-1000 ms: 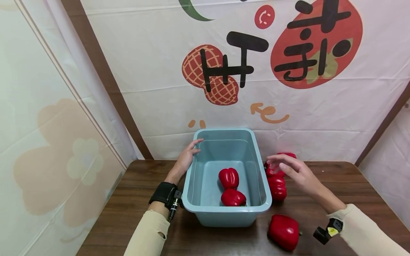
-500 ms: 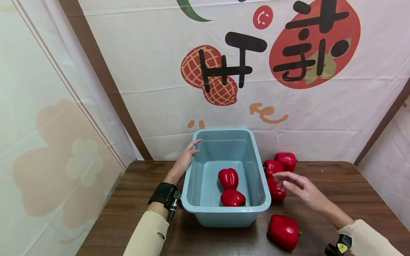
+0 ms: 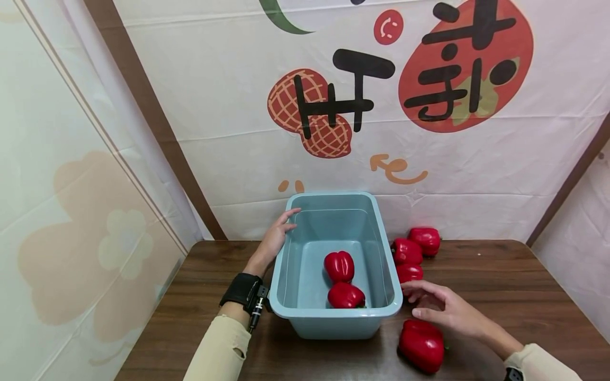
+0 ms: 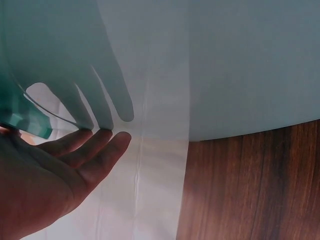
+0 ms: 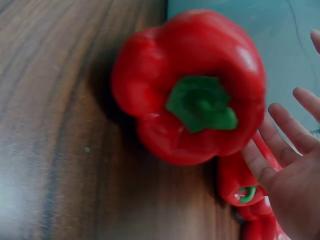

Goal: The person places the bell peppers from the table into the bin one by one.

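Clock positions are read in the head view, about the middle of the tub. A light-blue, rectangular plastic tub (image 3: 337, 313) stands upright on a dark brown, wood-grain counter (image 3: 514, 286). On its floor I see a glossy, red, deeply lobed bell pepper (image 3: 339, 266) and, at that pepper's 6 o'clock, a glossy, red, rounded bell pepper (image 3: 346, 295); the two touch.

Outside the tub, between 2 and 3 o'clock, lie three glossy, red bell peppers in a close file: the farthest pepper (image 3: 425, 241), the middle pepper (image 3: 407, 251) and the nearest pepper (image 3: 410, 272), the last partly hidden by fingers. Between 4 and 5 o'clock, a large, shiny, red bell pepper with a green stem (image 3: 422, 346) rests on its side, stem toward 3 o'clock.

The person's right hand (image 3: 445, 311) hovers near 4 o'clock, between the file and the large pepper. It is released and holds nothing; my right wrist view shows its fingers spread. Whether it touches the large pepper I cannot tell. The left hand (image 3: 272, 241) rests at the tub's rim at 10 o'clock, unclenched; in my left wrist view three extended fingers lie by the outer wall.
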The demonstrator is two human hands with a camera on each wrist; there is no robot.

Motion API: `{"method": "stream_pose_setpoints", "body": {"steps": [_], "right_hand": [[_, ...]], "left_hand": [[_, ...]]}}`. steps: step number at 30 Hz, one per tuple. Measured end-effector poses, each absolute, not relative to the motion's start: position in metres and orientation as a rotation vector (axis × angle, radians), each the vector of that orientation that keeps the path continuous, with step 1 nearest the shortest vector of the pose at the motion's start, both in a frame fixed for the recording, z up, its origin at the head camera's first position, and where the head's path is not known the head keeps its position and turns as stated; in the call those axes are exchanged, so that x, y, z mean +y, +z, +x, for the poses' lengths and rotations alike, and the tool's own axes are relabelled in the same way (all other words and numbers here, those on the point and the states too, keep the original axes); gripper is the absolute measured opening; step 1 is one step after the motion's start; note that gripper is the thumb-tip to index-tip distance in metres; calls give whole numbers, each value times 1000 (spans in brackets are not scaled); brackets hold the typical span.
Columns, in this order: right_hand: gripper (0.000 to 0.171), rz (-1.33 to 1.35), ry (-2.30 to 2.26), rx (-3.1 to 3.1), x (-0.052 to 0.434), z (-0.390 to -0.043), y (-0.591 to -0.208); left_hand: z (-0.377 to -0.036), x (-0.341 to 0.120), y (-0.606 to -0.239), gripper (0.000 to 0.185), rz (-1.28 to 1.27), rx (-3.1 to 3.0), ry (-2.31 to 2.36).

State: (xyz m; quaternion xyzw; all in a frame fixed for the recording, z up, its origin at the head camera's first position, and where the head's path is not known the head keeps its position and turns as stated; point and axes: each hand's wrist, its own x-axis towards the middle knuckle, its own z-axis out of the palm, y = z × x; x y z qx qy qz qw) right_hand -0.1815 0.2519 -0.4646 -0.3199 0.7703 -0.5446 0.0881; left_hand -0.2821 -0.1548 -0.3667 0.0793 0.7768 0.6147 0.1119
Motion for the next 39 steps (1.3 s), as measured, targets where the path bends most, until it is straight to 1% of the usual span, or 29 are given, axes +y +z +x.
{"method": "stream_pose_setpoints", "body": {"steps": [6,13,20,31,35,39], "right_hand": [[52,-844,-1528,2250,254,-174,-476],[63,-737,-1460,2142,254,-166,-486],[67,-691,-1449,2085,254,-164,-493],[75,-705,-1426,2006,258,-166,-499],[77,-726,-1423,1967,259,-167,-499],[75,-777,-1415,1928,259,-169,-501]], "left_hand": [[-283,-155,-367,49,241,2283,1795],[-302,-158,-392,48,225,2292,1814],[-305,-159,-399,47,234,2330,1822],[-302,-159,-394,48,228,2305,1817],[-295,-157,-382,49,225,2284,1804],[-286,-155,-371,50,221,2285,1791]]}}
